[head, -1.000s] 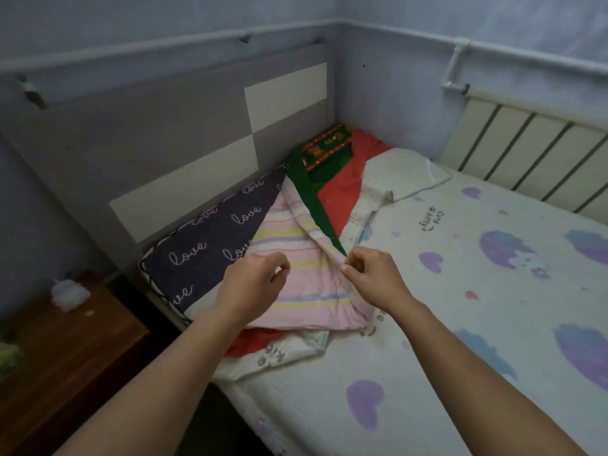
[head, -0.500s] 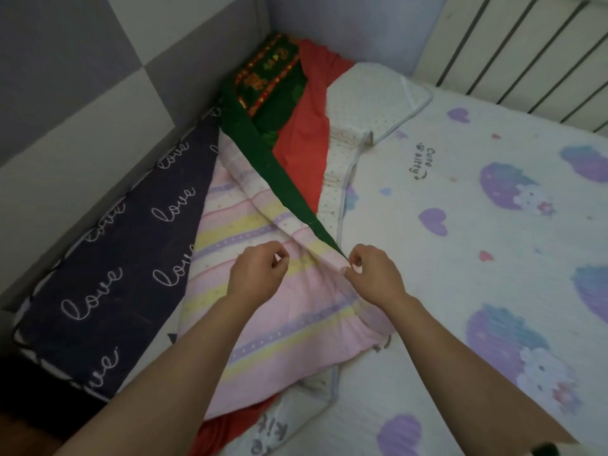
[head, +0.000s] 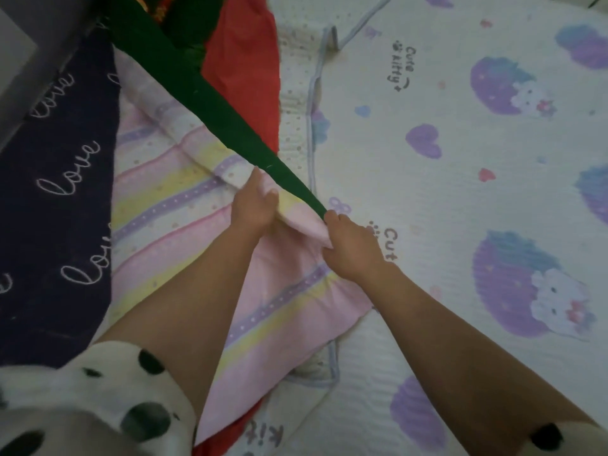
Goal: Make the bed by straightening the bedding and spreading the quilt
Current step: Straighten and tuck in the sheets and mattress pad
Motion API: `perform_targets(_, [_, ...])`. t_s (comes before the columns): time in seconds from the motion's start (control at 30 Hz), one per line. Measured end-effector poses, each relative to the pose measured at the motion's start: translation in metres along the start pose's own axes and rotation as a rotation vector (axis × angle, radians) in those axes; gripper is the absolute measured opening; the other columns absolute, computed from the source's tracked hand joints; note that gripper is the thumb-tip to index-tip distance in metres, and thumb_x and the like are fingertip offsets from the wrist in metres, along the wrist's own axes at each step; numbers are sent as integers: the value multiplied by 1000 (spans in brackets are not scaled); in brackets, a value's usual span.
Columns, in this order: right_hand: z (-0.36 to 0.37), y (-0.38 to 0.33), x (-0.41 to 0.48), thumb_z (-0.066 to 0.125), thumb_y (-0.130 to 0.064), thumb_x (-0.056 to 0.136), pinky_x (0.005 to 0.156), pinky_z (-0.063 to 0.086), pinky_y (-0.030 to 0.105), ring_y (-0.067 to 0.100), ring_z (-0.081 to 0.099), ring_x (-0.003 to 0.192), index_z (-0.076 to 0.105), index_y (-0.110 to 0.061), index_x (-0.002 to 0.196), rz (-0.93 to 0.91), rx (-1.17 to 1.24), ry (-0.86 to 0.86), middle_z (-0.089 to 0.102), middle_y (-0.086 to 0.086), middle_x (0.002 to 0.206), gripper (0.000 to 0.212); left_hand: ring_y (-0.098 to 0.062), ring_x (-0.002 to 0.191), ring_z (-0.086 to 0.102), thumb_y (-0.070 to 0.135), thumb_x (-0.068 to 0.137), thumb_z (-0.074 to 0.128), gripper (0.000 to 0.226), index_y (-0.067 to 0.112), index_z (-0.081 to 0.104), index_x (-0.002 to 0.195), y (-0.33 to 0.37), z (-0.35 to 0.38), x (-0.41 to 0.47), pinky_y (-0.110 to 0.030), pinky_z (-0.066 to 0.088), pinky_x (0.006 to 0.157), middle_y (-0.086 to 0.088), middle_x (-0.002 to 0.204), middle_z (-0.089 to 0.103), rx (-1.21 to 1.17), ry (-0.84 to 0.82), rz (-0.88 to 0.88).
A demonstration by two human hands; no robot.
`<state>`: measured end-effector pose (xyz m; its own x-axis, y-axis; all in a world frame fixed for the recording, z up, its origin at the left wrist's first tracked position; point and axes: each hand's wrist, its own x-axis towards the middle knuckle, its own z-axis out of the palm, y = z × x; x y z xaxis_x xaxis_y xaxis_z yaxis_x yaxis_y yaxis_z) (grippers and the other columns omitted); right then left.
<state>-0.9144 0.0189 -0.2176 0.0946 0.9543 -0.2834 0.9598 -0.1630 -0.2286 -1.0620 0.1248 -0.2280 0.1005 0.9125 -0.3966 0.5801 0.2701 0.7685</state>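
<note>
Tight grip of left hand (head: 255,205) and right hand (head: 353,248) on striped quilt (head: 184,205), nearer together than before.

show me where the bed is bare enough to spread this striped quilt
The printed sheet lies bare right of the right hand. Left of it is crowded: striped quilt, green cloth, red cloth and dark love-print cloth overlap.

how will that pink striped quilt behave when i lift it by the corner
Probably floppy: the pink striped quilt folds and bunches where the left hand and right hand grip its corner. Likely light for its size, since it looks thin and soft. The green band lying across it may get dragged along.
</note>
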Motion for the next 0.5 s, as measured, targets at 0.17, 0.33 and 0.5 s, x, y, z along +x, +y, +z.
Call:
perform_targets(0.17, [-13, -31, -16, 61, -16, 81, 60, 39, 32, 31, 55, 75, 36, -13, 103, -67, 112, -107, 55, 10, 98, 33, -17, 124, 49, 2, 78, 58, 65, 22, 48, 139, 3, -22, -1, -33, 42, 106, 1, 141, 49, -137, 150, -14])
perform_targets(0.33, [-19, -96, -39, 63, -16, 80, 53, 38, 32, 28, 55, 70, 35, -12, 105, -225, 189, -290, 50, 5, 84, 39, -16, 117, 50, 1, 78, 56, 62, 29, 55, 134, -28, -74, -31, -31, 44, 103, 2, 134, 49, -189, 269, -48])
perform_targets(0.5, [21, -150, -47, 63, -11, 77, 47, 32, 31, 31, 53, 69, 36, -8, 109, -347, 163, -418, 50, 9, 84, 41, -18, 109, 51, 1, 80, 56, 63, 31, 53, 135, -102, -113, -49, -28, 47, 87, -3, 132, 46, -35, 294, -160])
